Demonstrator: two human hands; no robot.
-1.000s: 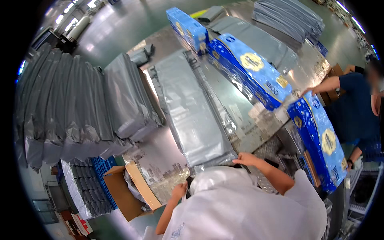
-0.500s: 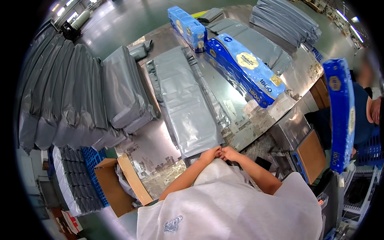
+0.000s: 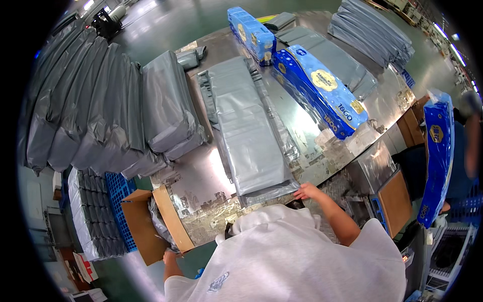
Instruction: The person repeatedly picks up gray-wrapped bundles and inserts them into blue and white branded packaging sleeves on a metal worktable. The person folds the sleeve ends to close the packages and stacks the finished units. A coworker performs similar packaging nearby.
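A long grey plastic mailing bag (image 3: 246, 136) lies filled and flat on the metal table in front of me, its near end flap toward my body. My right hand (image 3: 307, 191) pinches the right corner of that near edge, fingers closed on the plastic. Low on the left, my left hand (image 3: 170, 256) is down at the near corner of an open cardboard box (image 3: 138, 224). Crumpled grey plastic (image 3: 160, 221) shows inside the box. The left fingers are small and partly hidden, so their grip does not show.
Grey filled bags (image 3: 95, 110) stand in a row on the left. Blue tissue packs (image 3: 322, 85) and more grey bags (image 3: 372, 35) lie toward the back right. Another person (image 3: 460, 151) stands at the right by an upright blue pack (image 3: 436, 156). A blue crate (image 3: 119, 201) sits left.
My left hand has left the bag's near edge and dropped down left to the cardboard box. My right hand has shifted right to the bag's corner. The upright blue pack has tilted and lowered slightly.
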